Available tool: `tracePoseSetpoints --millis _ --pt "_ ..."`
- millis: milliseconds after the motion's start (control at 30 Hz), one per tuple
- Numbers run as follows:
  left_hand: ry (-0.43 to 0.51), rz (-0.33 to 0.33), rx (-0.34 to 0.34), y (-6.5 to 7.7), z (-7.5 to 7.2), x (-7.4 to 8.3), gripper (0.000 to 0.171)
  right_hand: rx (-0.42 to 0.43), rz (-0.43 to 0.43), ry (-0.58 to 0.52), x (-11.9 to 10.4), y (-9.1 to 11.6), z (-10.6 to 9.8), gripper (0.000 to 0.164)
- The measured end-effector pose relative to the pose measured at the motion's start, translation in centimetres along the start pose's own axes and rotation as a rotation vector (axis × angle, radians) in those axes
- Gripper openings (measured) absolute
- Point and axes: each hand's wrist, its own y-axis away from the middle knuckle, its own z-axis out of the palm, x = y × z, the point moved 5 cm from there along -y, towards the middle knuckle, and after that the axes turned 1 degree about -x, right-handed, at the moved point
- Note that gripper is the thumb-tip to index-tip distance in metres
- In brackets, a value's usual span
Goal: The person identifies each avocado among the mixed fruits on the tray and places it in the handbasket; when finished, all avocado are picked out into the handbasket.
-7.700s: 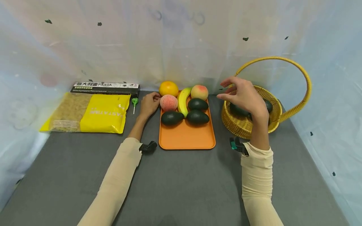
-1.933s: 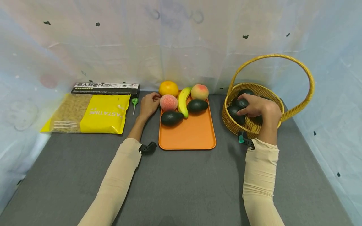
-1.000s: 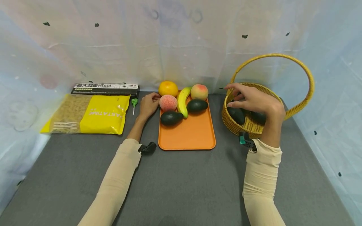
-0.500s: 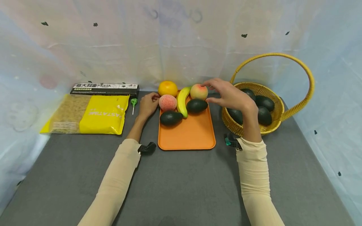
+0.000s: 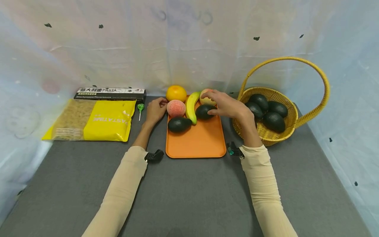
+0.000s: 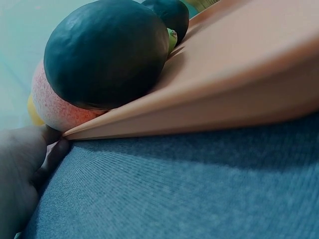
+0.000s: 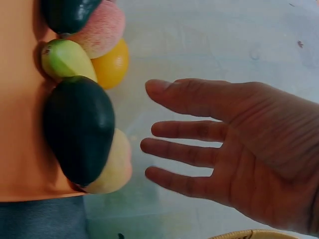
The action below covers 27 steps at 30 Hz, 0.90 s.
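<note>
My right hand (image 5: pixel 226 104) is over the right side of the orange tray (image 5: pixel 195 144), fingers spread, just above a dark green avocado (image 5: pixel 204 112) and partly in front of a peach (image 5: pixel 206 97). In the right wrist view the palm (image 7: pixel 269 169) holds nothing. My left hand (image 5: pixel 155 110) pinches the tray's left rim with thumb and finger, beside a pinkish-red peach (image 5: pixel 176 108). Also on the tray are another avocado (image 5: pixel 179 124), a banana (image 5: pixel 191 108) and an orange (image 5: pixel 176 93). Several avocados (image 5: pixel 274 122) lie in the wicker basket (image 5: pixel 267 142) at the right.
A yellow pasta bag (image 5: pixel 109 120) lies at the left, before a black-and-white pasta box (image 5: pixel 109 94). A green lollipop (image 5: pixel 140 107) is between the bag and my left hand. The basket's tall handle (image 5: pixel 325 89) arches up. A pale curtain (image 5: pixel 189 46) hangs behind the grey table (image 5: pixel 189 194).
One avocado has gone from the tray into the basket, where my right hand let it go. That hand has since come back left over the tray. My left hand stays put.
</note>
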Motion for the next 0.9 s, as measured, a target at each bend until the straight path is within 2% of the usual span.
tracePoseSetpoints --millis 233,467,667,900 --pt "-0.009 -0.007 -0.002 0.2 0.1 -0.3 0.025 -0.096 0.057 0.019 0.7 -0.7 1.7 0.064" --pt "0.001 0.016 0.007 0.1 -0.1 -0.2 0.025 -0.111 0.097 0.030 1.1 -1.2 2.4 0.066" --pt "-0.022 -0.009 -0.006 0.3 0.1 -0.6 0.027 -0.145 0.106 0.044 1.6 -1.3 3.4 0.065" --pt "-0.006 0.018 0.003 0.1 0.0 -0.4 0.027 -0.145 0.166 0.060 1.8 -1.2 3.3 0.075"
